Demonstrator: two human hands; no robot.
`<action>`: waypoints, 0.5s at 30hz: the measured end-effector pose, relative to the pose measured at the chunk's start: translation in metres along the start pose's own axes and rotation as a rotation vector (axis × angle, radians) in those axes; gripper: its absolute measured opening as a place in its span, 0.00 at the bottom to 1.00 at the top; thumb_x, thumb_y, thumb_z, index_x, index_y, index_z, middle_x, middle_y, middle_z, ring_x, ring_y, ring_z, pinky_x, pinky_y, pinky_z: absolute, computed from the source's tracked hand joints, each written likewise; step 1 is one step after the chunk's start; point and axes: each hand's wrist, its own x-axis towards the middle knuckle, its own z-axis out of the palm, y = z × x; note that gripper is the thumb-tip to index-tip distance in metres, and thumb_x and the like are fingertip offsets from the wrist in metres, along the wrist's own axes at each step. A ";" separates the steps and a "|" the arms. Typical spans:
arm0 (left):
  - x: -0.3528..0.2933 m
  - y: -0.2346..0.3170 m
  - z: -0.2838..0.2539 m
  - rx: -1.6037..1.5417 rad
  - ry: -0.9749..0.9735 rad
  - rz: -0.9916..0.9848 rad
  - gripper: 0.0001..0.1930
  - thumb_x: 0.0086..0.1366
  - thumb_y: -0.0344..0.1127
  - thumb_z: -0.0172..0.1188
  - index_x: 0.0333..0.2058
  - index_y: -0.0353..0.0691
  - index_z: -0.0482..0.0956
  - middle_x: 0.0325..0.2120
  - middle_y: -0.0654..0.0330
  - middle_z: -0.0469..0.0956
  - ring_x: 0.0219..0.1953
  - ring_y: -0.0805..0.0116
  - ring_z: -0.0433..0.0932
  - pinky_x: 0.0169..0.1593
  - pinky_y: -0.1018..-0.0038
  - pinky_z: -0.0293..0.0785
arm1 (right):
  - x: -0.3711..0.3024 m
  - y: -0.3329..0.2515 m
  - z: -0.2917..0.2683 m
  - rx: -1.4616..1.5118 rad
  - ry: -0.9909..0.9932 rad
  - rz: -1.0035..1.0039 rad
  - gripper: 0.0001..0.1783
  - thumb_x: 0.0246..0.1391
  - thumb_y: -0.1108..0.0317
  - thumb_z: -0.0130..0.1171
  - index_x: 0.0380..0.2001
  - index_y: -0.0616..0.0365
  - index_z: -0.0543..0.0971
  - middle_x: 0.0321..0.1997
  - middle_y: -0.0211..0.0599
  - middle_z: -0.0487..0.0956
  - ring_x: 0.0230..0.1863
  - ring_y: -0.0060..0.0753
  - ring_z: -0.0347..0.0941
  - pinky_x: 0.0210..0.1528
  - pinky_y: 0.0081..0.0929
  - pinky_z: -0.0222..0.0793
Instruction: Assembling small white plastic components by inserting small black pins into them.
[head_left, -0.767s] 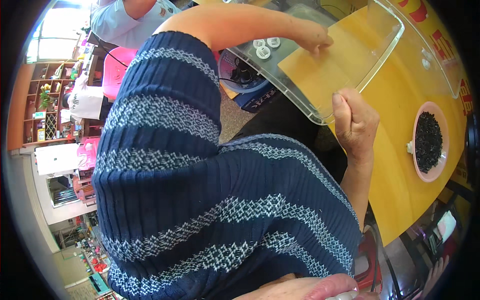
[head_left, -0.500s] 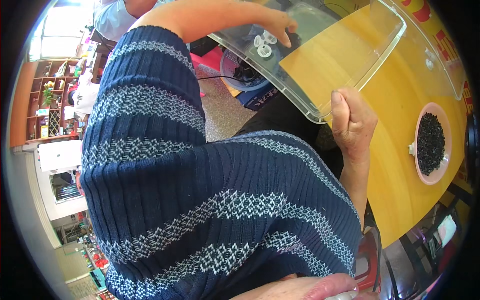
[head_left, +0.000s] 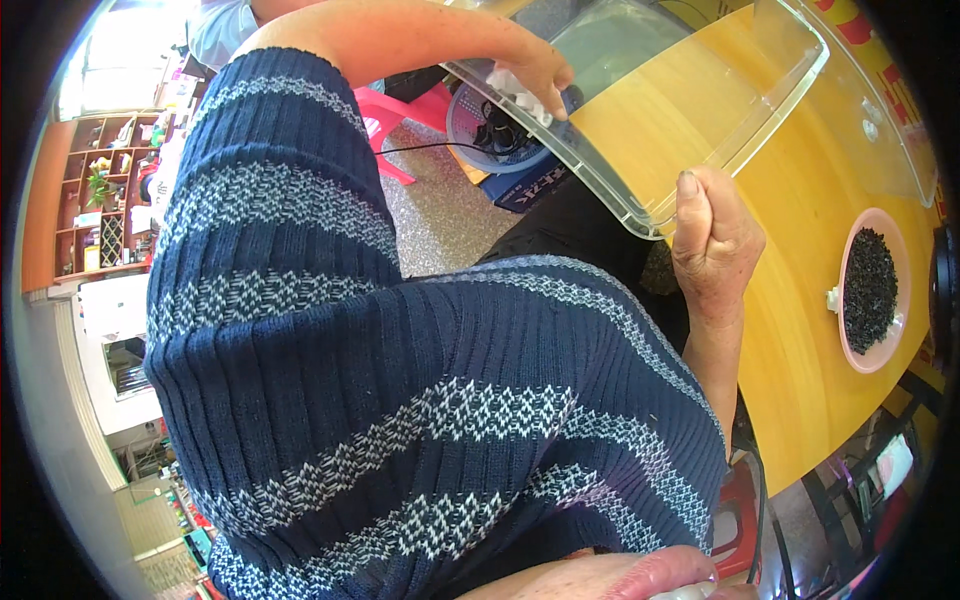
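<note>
The clear plastic tray [head_left: 700,110] lies tilted over the near edge of the yellow wooden table [head_left: 800,330], its long axis running from the near corner by the person's body out toward the far right of the table; most of it rests above the table top, while its left end juts out past the table edge over the floor; the right hand [head_left: 715,245] is closed in a loose fist at the tray's nearest corner, thumb up against the rim, so it seems to pinch or steady that corner, though the fingertips are hidden and I cannot tell how firm the hold is; the left hand [head_left: 535,80] reaches across from the left to the overhanging end, fingers curled down over a small white piece [head_left: 515,92] that looks like cloth or paper, pressed against the tray's surface; whether it grasps the piece or only pushes it flat I cannot tell; from the right hand the tray stretches up and away, and from the left hand it stretches to the right, so the two hands sit at the two near ends of the same long side; the right hand is nearer the table's edge; a pink dish of dark bits [head_left: 870,290] stands well apart by the right edge of the table.
</note>
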 end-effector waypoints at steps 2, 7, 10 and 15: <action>-0.006 0.004 0.003 -0.276 -0.148 -0.096 0.27 0.45 0.54 0.58 0.39 0.42 0.67 0.30 0.56 0.72 0.33 0.63 0.73 0.31 0.66 0.69 | 0.000 0.001 0.000 -0.003 -0.005 0.000 0.03 0.45 0.69 0.53 0.21 0.56 0.72 0.16 0.36 0.69 0.17 0.32 0.67 0.22 0.21 0.63; -0.018 0.036 0.004 -0.582 -0.265 -0.022 0.21 0.47 0.44 0.59 0.40 0.49 0.66 0.28 0.63 0.71 0.30 0.72 0.70 0.24 0.78 0.69 | -0.001 -0.005 0.003 0.021 -0.022 0.037 0.04 0.45 0.69 0.53 0.22 0.56 0.73 0.17 0.36 0.70 0.18 0.30 0.67 0.23 0.20 0.63; -0.013 0.063 0.001 -0.659 -0.396 0.162 0.20 0.47 0.42 0.58 0.40 0.49 0.67 0.27 0.64 0.71 0.35 0.73 0.68 0.24 0.77 0.68 | -0.001 -0.002 0.003 0.006 0.015 0.035 0.04 0.45 0.69 0.52 0.22 0.56 0.73 0.17 0.36 0.70 0.18 0.29 0.67 0.23 0.19 0.63; -0.018 0.090 -0.006 -0.610 -0.416 0.220 0.19 0.47 0.36 0.57 0.40 0.47 0.68 0.31 0.64 0.70 0.37 0.72 0.66 0.27 0.76 0.65 | -0.001 -0.010 0.003 0.036 -0.036 0.048 0.08 0.48 0.68 0.49 0.24 0.62 0.73 0.20 0.31 0.70 0.21 0.19 0.64 0.26 0.15 0.62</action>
